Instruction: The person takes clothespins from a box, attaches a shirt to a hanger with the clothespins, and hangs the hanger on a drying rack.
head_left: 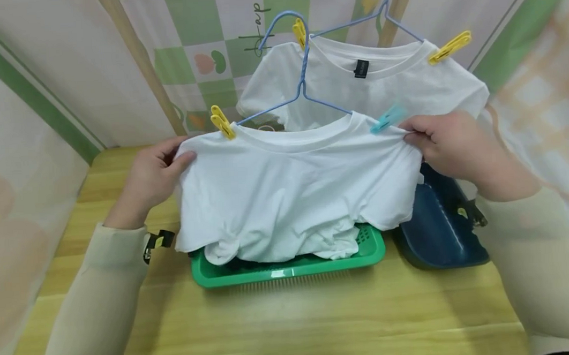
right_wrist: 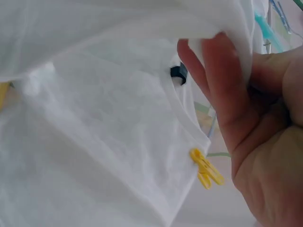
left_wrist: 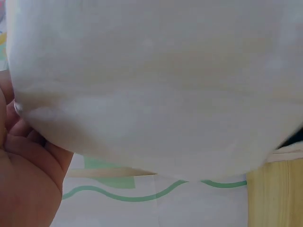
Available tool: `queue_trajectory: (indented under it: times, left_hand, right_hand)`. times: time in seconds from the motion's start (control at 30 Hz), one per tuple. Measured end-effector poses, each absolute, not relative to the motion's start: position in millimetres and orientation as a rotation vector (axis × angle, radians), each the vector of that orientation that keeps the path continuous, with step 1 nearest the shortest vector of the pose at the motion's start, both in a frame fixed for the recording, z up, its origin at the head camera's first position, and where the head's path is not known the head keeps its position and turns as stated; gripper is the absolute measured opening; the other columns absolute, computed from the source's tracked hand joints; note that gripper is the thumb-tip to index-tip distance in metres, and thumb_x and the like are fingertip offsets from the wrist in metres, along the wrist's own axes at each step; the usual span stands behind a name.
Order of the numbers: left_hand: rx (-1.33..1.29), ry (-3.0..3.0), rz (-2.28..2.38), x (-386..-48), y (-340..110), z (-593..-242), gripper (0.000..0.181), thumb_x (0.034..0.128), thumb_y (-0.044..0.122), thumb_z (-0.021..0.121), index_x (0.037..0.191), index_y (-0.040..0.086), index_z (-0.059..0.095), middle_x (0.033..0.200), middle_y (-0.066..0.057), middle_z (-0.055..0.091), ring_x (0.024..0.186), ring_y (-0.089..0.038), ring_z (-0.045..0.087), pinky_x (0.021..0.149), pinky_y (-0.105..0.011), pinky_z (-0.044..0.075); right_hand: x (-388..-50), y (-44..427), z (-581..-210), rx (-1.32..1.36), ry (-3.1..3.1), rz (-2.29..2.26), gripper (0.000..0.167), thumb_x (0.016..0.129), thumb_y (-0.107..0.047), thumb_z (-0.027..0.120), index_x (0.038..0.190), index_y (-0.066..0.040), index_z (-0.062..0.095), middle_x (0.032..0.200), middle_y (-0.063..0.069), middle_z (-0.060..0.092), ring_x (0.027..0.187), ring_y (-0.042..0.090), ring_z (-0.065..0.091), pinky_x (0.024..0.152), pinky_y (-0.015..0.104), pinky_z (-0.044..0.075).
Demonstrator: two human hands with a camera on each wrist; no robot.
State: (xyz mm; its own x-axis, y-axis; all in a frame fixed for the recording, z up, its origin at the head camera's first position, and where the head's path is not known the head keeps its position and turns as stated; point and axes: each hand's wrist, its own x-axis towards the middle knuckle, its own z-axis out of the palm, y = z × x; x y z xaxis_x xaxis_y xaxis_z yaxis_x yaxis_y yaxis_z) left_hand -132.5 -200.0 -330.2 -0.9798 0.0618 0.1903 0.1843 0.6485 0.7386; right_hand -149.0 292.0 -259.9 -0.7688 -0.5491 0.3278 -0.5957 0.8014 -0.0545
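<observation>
A white T-shirt (head_left: 289,182) hangs on a blue wire hanger (head_left: 302,85), with a yellow clip (head_left: 222,122) at its left shoulder and a light blue clip (head_left: 389,119) at its right. My left hand (head_left: 151,176) pinches the left shoulder edge between thumb and fingers. At the opposite shoulder, my right hand (head_left: 461,147) pinches the cloth just outside the blue clip. The shirt fills most of the left wrist view, beside my left hand (left_wrist: 31,165). In the right wrist view, the fingers of my right hand (right_wrist: 265,123) are partly behind the cloth.
Behind hangs a second white shirt (head_left: 396,94) on another blue hanger, with yellow clips at both shoulders. Below the front shirt, a green basket (head_left: 289,274) stands on the wooden table (head_left: 321,320). A dark blue container (head_left: 441,228) is at the right. Patterned curtains surround the table.
</observation>
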Motion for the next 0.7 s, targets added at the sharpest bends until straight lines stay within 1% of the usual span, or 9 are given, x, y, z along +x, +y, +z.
queue_trajectory:
  times: [0.1, 0.13, 0.23, 0.33, 0.43, 0.5, 0.57, 0.63, 0.7]
  left_hand:
    - [-0.172, -2.705, -1.273, -132.2, -200.4, -328.5, 0.044, 0.0981, 0.041, 0.062, 0.132, 0.014, 0.065, 0.097, -0.009, 0.066, 0.078, -0.022, 0.055, 0.060, -0.024, 0.046]
    - [-0.167, -2.702, -1.278, -132.3, -200.7, -328.1, 0.044, 0.0978, 0.041, 0.063, 0.132, 0.013, 0.065, 0.096, -0.010, 0.066, 0.078, -0.022, 0.055, 0.060, -0.024, 0.047]
    - [-0.153, -2.708, -1.287, -132.7, -201.1, -327.0, 0.046, 0.0973, 0.042, 0.064, 0.134, 0.014, 0.064, 0.096, -0.010, 0.066, 0.079, -0.022, 0.057, 0.061, -0.025, 0.049]
    - [-0.133, -2.707, -1.321, -133.4, -201.7, -326.9, 0.048, 0.0971, 0.040, 0.065, 0.138, 0.015, 0.061, 0.102, -0.009, 0.068, 0.082, -0.022, 0.059, 0.064, -0.026, 0.051]
    - [-0.125, -2.696, -1.352, -133.4, -203.1, -327.4, 0.048, 0.0974, 0.037, 0.065, 0.139, 0.015, 0.060, 0.107, -0.008, 0.068, 0.084, -0.022, 0.059, 0.066, -0.025, 0.051]
    - [-0.129, -2.685, -1.354, -133.3, -204.4, -328.7, 0.046, 0.0974, 0.036, 0.066, 0.138, 0.014, 0.060, 0.104, -0.009, 0.069, 0.083, -0.022, 0.060, 0.064, -0.024, 0.051]
    - [-0.139, -2.674, -1.372, -133.1, -205.4, -330.7, 0.043, 0.0972, 0.035, 0.066, 0.134, 0.013, 0.063, 0.100, -0.009, 0.069, 0.080, -0.022, 0.061, 0.064, -0.024, 0.051]
    - [-0.160, -2.664, -1.374, -133.5, -206.2, -333.3, 0.038, 0.0977, 0.031, 0.066, 0.130, 0.012, 0.065, 0.097, -0.008, 0.069, 0.078, -0.021, 0.064, 0.063, -0.024, 0.051]
    - [-0.177, -2.666, -1.376, -133.9, -206.7, -335.9, 0.034, 0.0984, 0.029, 0.066, 0.128, 0.013, 0.066, 0.096, -0.007, 0.070, 0.077, -0.019, 0.066, 0.062, -0.024, 0.051]
  right_hand:
    - [-151.1, 293.7, -253.1, 0.846, -2.664, 0.197, 0.015, 0.087, 0.004, 0.068, 0.100, -0.003, 0.071, 0.075, 0.013, 0.068, 0.055, 0.029, 0.055, 0.052, 0.047, 0.044]
    - [-151.9, 294.3, -250.9, 0.838, -2.662, 0.195, 0.015, 0.087, 0.004, 0.068, 0.100, -0.003, 0.071, 0.074, 0.013, 0.068, 0.054, 0.028, 0.054, 0.051, 0.045, 0.042]
    - [-154.0, 295.9, -244.2, 0.795, -2.669, 0.195, 0.017, 0.088, 0.004, 0.066, 0.103, -0.002, 0.071, 0.077, 0.014, 0.069, 0.057, 0.029, 0.053, 0.052, 0.043, 0.040]
    - [-154.5, 297.2, -237.8, 0.703, -2.691, 0.195, 0.017, 0.092, 0.001, 0.064, 0.107, 0.000, 0.071, 0.080, 0.017, 0.069, 0.059, 0.031, 0.053, 0.054, 0.043, 0.040]
    - [-155.5, 298.8, -230.9, 0.604, -2.699, 0.179, 0.016, 0.095, -0.004, 0.062, 0.108, 0.001, 0.071, 0.080, 0.019, 0.069, 0.057, 0.032, 0.052, 0.052, 0.042, 0.039]
    - [-156.7, 300.5, -225.2, 0.528, -2.711, 0.195, 0.018, 0.098, -0.007, 0.059, 0.109, 0.002, 0.070, 0.079, 0.020, 0.068, 0.057, 0.030, 0.052, 0.049, 0.038, 0.038]
    - [-158.6, 303.4, -218.8, 0.431, -2.755, 0.292, 0.022, 0.100, -0.011, 0.055, 0.113, 0.003, 0.067, 0.083, 0.022, 0.068, 0.056, 0.020, 0.053, 0.049, 0.031, 0.038]
    - [-161.2, 306.8, -213.5, 0.330, -2.772, 0.402, 0.027, 0.102, -0.015, 0.052, 0.117, 0.003, 0.066, 0.087, 0.024, 0.069, 0.056, 0.005, 0.053, 0.048, 0.023, 0.037]
    - [-163.8, 311.0, -208.2, 0.230, -2.792, 0.487, 0.033, 0.104, -0.020, 0.048, 0.122, 0.001, 0.064, 0.092, 0.024, 0.069, 0.057, -0.006, 0.047, 0.048, 0.017, 0.035]
